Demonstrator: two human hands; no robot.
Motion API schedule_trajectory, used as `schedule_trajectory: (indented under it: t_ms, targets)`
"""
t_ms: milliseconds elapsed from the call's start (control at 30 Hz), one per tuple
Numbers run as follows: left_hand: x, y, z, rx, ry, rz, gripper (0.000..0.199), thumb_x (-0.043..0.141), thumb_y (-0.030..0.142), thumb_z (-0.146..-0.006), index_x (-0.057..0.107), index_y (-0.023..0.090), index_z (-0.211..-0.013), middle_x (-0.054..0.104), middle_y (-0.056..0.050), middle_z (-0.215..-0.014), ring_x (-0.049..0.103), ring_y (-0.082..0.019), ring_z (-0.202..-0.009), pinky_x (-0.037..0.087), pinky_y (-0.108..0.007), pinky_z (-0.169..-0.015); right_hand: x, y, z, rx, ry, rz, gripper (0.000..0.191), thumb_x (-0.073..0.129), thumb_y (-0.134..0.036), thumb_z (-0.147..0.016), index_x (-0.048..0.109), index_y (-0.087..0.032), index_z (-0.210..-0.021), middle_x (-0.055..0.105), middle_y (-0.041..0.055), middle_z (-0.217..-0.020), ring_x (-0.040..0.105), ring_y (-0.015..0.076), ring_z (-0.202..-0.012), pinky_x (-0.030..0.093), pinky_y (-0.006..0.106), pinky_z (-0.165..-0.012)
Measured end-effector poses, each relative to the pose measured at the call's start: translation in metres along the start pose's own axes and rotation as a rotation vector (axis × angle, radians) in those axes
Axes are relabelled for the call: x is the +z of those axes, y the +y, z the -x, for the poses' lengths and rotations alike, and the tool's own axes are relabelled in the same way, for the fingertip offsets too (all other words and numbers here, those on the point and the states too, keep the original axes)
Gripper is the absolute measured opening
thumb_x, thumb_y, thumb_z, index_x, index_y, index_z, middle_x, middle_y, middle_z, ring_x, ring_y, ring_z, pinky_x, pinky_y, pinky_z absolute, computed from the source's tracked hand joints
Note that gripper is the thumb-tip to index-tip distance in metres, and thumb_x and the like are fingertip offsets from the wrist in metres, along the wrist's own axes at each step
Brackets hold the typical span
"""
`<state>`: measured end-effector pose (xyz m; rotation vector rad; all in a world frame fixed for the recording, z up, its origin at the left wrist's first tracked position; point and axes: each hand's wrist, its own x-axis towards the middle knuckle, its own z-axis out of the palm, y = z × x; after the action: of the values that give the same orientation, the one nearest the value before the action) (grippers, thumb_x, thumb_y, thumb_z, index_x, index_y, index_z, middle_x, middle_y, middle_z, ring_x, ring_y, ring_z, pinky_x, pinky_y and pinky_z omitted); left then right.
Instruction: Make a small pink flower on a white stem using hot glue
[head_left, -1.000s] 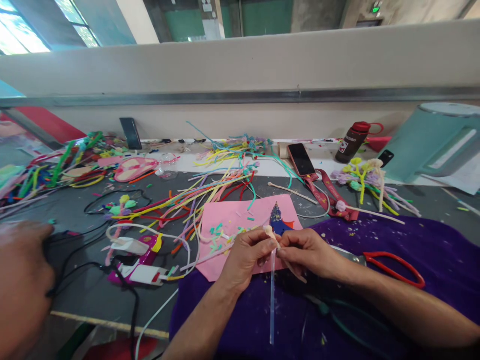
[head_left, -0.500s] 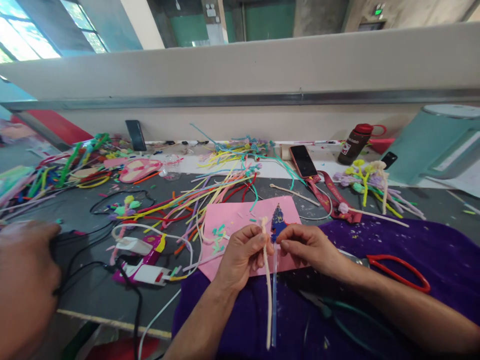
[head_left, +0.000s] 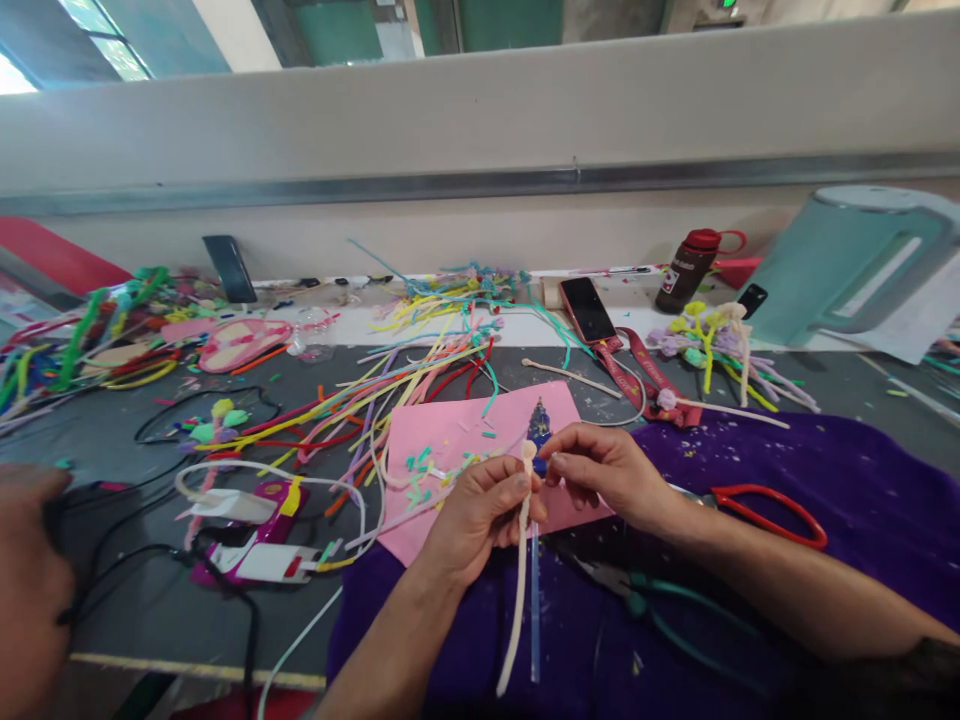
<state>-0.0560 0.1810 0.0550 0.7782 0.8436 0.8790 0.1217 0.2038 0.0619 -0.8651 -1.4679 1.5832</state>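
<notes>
Pinched in my left hand [head_left: 487,510] is a cream fuzzy stem [head_left: 516,610], its rounded top showing above the fingers and its long tail hanging down. My right hand [head_left: 600,470] is beside it, fingers curled close to the stem's top; whether they hold anything is too small to tell. Behind the fingers stands the blue tip of a glue gun [head_left: 538,425], with a clear glue stick [head_left: 535,610] reaching down below. Under and behind both hands lies a pink sheet [head_left: 450,430] with small green clippings.
Red-handled scissors [head_left: 772,500] and green-handled pliers [head_left: 675,600] lie on the purple cloth [head_left: 885,510] at right. Bundled fuzzy stems [head_left: 405,375], a phone [head_left: 589,310], a bottle [head_left: 686,270] and a kettle [head_left: 832,270] stand or lie behind. Another person's hand [head_left: 34,580] is at far left, near a power strip [head_left: 259,545].
The view has shifted slightly right. The cream stem's top now shows as a rounded knob and its tail slants left. My right fingers have moved nearer to the stem's top.
</notes>
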Motion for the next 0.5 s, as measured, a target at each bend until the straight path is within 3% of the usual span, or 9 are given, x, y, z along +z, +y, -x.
schedule_trajectory:
  t_ms: [133,367,500]
  targets:
    - [0.001,0.000,0.001,-0.014,0.039,-0.023,0.020,0.069,0.032,-0.070,0.060,0.014,-0.072,0.063,-0.001,-0.054,0.044,-0.003,-0.035,0.029,-0.012,-0.035,-0.001,0.002,-0.001,-0.006,-0.007,0.011,0.019,0.057,-0.030,-0.082,0.061,-0.014,-0.091,0.062,-0.0011,-0.068,0.050,0.0039,-0.043,0.038,0.016,-0.040]
    - [-0.012,0.005,-0.008,0.116,0.191,-0.023,0.020,0.073,0.027,-0.064,0.061,0.013,-0.071,0.064,0.000,-0.056,0.047,-0.003,-0.038,0.031,-0.011,-0.034,-0.014,-0.008,-0.006,-0.009,0.069,0.090,0.018,0.059,-0.027,-0.079,0.060,-0.015,-0.093,0.061,-0.0017,-0.066,0.048,0.0037,-0.042,0.036,0.015,-0.038]
    - [-0.017,0.006,-0.012,0.161,0.204,-0.010,0.019,0.073,0.026,-0.064,0.061,0.012,-0.069,0.063,0.000,-0.055,0.046,-0.003,-0.037,0.032,-0.011,-0.034,-0.020,-0.019,-0.006,-0.009,0.024,0.179,0.015,0.059,-0.025,-0.078,0.064,-0.013,-0.085,0.060,-0.0020,-0.060,0.048,0.0040,-0.043,0.036,0.015,-0.039]
